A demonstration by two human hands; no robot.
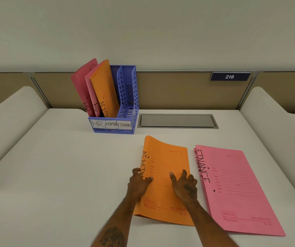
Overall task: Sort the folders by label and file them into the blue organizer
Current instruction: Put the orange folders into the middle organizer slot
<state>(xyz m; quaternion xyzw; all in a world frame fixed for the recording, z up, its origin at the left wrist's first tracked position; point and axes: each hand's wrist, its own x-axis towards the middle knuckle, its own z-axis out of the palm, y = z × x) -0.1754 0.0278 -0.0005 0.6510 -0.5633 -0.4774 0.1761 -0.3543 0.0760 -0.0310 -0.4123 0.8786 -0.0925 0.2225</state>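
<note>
An orange folder [168,157] marked ADMIN lies on the white desk, its left spine edge lifted. My left hand [139,184] grips that spine edge, thumb on top. My right hand [185,186] holds the folder's right side, with its fingers at the edge. To the right lies a stack of pink folders [235,189], the top one marked FINANCE. The blue organizer [127,97] stands at the back with slots labelled HR, ADMIN, FINANCE. Two pink HR folders [82,86] stand in its left slot and an orange ADMIN folder [102,86] in the middle one. The FINANCE slot holds nothing.
A grey cable hatch [178,121] is set into the desk right of the organizer. A tan partition [170,90] with a sign reading 216 [230,76] closes the back. Rounded white dividers [13,111] flank the desk on both sides.
</note>
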